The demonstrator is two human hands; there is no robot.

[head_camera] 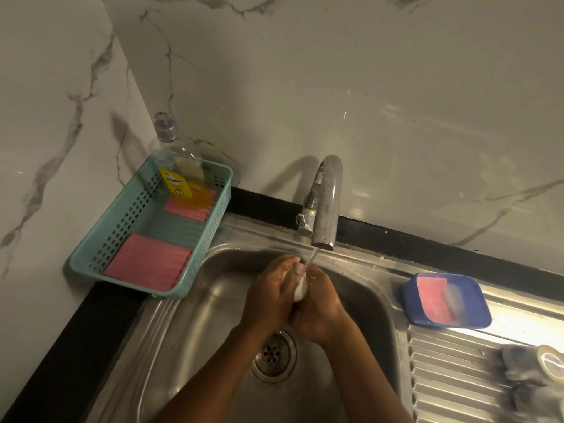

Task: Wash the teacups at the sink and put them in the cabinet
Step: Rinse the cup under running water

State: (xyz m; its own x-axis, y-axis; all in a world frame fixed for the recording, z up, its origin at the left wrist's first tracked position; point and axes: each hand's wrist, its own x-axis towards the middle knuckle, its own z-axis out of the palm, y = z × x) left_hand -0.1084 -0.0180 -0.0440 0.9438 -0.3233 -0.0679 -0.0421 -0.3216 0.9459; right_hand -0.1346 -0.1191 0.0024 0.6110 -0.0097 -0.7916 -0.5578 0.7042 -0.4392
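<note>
Closest to me was the drain [272, 355] at the bottom of the sink [213, 300]. Just past it, I had the left hand [273, 290] and the right hand [319, 306] wrapped round one small white teacup [300, 290]. The fingers [289, 263] of both hands were curled tight round it and held nothing else.

I think this was the rinsing step. To do it well, I would turn the cup slowly so the water got inside and all round it. I would rub it with a thumb as it turned. A wet cup is slippery, so I would hold it firmly and low over the sink.

The cup sat between the two palms. Only a bit of its white side showed in the gap. The fingers covered its top, so I could not see the rim or a handle.

The water [312, 258] fell right onto the fingers and the cup from the tap [326, 203] behind them.

To the right, on the draining rack [451, 377], some blurry things [546, 366] stood. I could not tell if they were cups. Further back sat a blue dish [482, 315] with a pink sponge [433, 297] in it. To the left, on the desk, was a green basket [131, 215] with a soap bottle [177, 166] at its far end.
</note>
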